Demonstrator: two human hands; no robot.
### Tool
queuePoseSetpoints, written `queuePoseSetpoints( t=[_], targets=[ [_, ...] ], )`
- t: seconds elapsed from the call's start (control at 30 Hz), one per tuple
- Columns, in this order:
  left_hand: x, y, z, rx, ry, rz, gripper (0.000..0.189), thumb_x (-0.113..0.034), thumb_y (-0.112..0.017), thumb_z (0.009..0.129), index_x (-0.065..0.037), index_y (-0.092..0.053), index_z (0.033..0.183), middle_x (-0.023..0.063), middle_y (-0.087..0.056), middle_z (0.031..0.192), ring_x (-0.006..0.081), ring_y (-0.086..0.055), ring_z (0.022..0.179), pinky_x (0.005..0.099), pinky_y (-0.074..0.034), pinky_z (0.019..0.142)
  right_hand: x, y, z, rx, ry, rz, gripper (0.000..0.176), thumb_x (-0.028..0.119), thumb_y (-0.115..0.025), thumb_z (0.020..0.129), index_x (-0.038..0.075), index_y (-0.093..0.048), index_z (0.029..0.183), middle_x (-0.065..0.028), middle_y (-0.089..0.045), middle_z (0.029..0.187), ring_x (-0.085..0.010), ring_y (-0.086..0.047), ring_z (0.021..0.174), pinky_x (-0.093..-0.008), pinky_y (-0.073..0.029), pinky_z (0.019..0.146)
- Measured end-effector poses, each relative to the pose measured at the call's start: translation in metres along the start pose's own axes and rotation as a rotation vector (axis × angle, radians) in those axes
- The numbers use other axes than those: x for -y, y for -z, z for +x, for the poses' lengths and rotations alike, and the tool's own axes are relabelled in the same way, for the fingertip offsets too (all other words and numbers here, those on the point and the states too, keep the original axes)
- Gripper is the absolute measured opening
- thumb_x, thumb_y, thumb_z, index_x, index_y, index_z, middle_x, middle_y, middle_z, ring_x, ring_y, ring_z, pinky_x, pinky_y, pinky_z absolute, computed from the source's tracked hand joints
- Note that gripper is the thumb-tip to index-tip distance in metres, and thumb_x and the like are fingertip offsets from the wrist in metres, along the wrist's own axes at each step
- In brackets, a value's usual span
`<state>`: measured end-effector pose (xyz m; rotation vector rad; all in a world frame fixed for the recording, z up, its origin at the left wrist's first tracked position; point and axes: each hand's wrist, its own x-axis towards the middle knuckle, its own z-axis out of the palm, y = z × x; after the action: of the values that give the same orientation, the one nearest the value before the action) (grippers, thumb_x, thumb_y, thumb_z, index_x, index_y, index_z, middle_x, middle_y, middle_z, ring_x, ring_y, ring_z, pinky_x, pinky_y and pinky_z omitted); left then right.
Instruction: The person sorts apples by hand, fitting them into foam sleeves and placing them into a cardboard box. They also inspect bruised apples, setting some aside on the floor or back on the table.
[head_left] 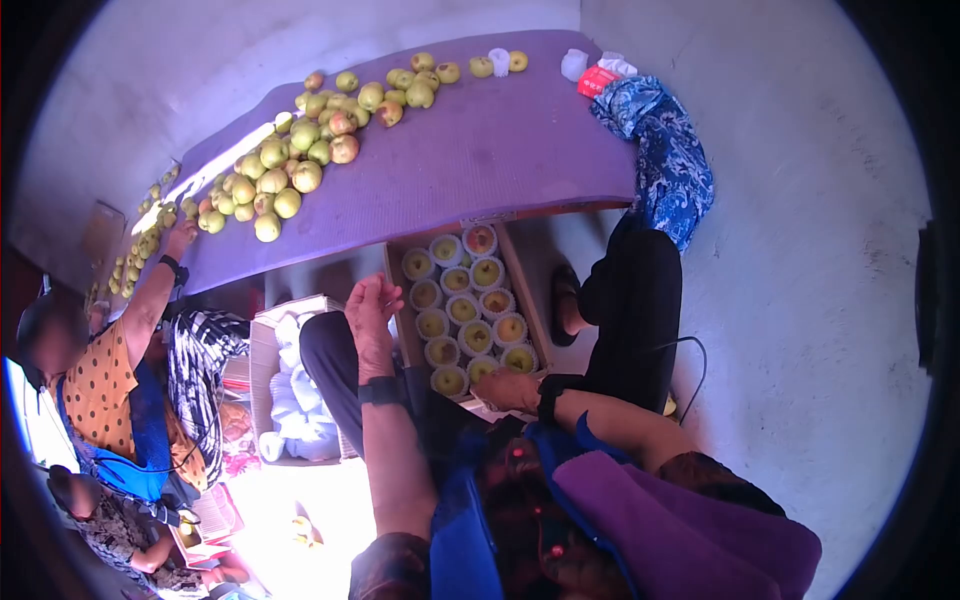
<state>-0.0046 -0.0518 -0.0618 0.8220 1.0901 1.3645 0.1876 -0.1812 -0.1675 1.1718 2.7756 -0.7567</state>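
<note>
Below the table, a cardboard box (397, 345) holds rows of yellow-green apples, each in a white foam net. My left hand (372, 308) is raised beside the box's left wall, fingers loosely bent and slightly apart, with nothing visible in them. At the near edge of the box, my right hand (508, 390) has its fingers around an apple (483, 369) in the front row; the fingertips are partly hidden. Other netted apples (479, 337) lie just beyond that hand.
A purple-covered table (500, 140) carries a heap of loose apples (290, 165). Blue patterned cloth (665, 140) hangs off its right end. To the left stands a carton of white foam nets (300, 400). A co-worker (105, 390) reaches toward the apples; another person (110, 530) is lower left.
</note>
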Motion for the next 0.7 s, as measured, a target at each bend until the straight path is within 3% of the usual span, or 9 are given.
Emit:
queuePoseSetpoints(
  t=[0.1,0.17,0.3,0.4,0.57,0.7],
  targets=[
    [0.002,0.003,-0.001,0.002,-0.011,0.021,0.021,-0.022,-0.06,0.089,-0.003,-0.061,0.097,0.0041,-0.062,0.079,0.0139,-0.063,0.071,0.0256,-0.052,0.06,0.0,-0.004,-0.001,-0.049,-0.052,0.079,0.019,0.012,-0.056,0.079,0.005,-0.061,0.096,-0.0177,-0.065,0.091,-0.0358,-0.065,0.087,-0.0432,-0.052,0.072],
    [0.003,0.003,-0.003,0.014,-0.011,0.03,0.02,-0.022,-0.059,0.09,-0.003,-0.061,0.097,0.0042,-0.062,0.079,0.0137,-0.063,0.071,0.0257,-0.052,0.06,0.001,-0.01,-0.001,-0.13,-0.034,0.061,0.016,0.01,-0.058,0.074,0.004,-0.065,0.088,-0.0176,-0.066,0.091,-0.035,-0.064,0.087,-0.0444,-0.051,0.075],
    [0.007,0.006,-0.002,0.013,-0.001,0.035,0.02,-0.022,-0.058,0.091,-0.003,-0.061,0.097,0.0042,-0.062,0.079,0.0136,-0.062,0.071,0.0255,-0.052,0.06,0.001,-0.006,0.001,-0.103,0.062,0.037,0.017,0.012,-0.053,0.081,0.003,-0.059,0.094,-0.0188,-0.063,0.086,-0.0368,-0.064,0.081,-0.0453,-0.051,0.069],
    [0.007,0.006,0.001,0.014,0.003,0.016,0.02,-0.022,-0.06,0.09,-0.004,-0.061,0.098,0.0038,-0.063,0.079,0.0135,-0.063,0.071,0.025,-0.052,0.06,0.0,-0.002,0.001,-0.031,-0.026,0.115,0.02,0.012,-0.053,0.081,0.003,-0.057,0.098,-0.0186,-0.063,0.085,-0.0375,-0.063,0.08,-0.0469,-0.05,0.067],
    [-0.016,-0.005,0.016,0.009,-0.026,0.003,0.02,-0.023,-0.06,0.09,-0.004,-0.062,0.097,0.004,-0.064,0.078,0.0132,-0.063,0.071,0.0247,-0.053,0.059,-0.011,-0.006,0.004,-0.043,0.076,0.163,0.022,0.013,-0.049,0.086,0.005,-0.055,0.105,-0.0198,-0.062,0.087,-0.0381,-0.062,0.081,-0.0479,-0.049,0.066],
    [-0.049,-0.019,0.035,0.067,-0.058,0.06,0.019,-0.021,-0.06,0.091,-0.003,-0.062,0.096,0.004,-0.064,0.078,0.0125,-0.063,0.071,0.0238,-0.051,0.062,-0.005,0.003,0.002,-0.011,0.022,0.211,0.021,0.012,-0.048,0.086,0.004,-0.055,0.105,-0.0199,-0.062,0.091,-0.0388,-0.062,0.085,-0.0475,-0.049,0.071]
  ],
)
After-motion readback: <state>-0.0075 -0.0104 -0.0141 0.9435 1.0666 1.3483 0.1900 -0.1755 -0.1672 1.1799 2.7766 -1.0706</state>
